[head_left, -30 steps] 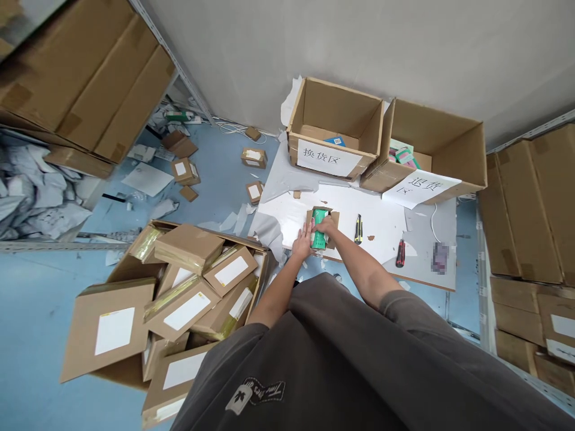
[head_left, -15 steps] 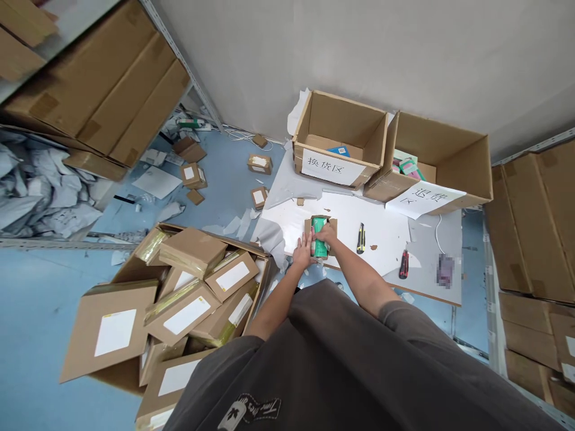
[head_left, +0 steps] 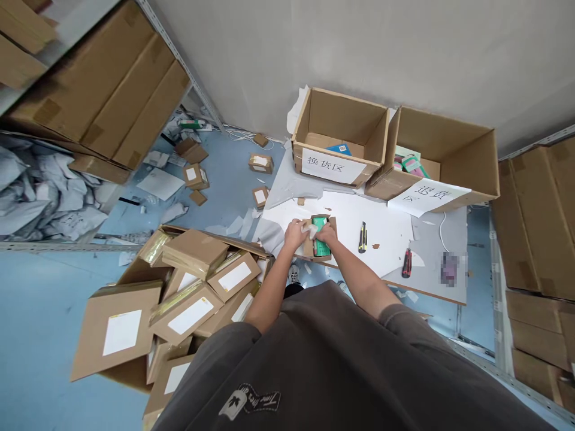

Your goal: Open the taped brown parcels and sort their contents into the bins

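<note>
On the white tabletop, a small opened cardboard box (head_left: 308, 246) holds a green package (head_left: 320, 248). My left hand (head_left: 294, 233) is closed at the box's upper left, its fingers gripping a crumpled, whitish translucent wrap (head_left: 309, 228) that stretches across the box's left flap. Around the box's right edge curls my right hand (head_left: 327, 234), its thumb reaching over the green package; the fingertips are partly hidden. To the right lie a yellow-and-black box cutter (head_left: 363, 237) and a red-and-black box cutter (head_left: 406, 263), both apart from my hands.
Two large open cartons with handwritten paper labels, a left one (head_left: 330, 140) and a right one (head_left: 462, 155), stand at the table's back. At lower left a big carton overflows with taped parcels (head_left: 182, 314). Shelves with boxes flank both sides. Small boxes (head_left: 260, 163) and scraps litter the floor.
My left hand has lifted off the box's left side and moved left and up, now gripping the whitish wrap. The right hand stays at the box's right side.
</note>
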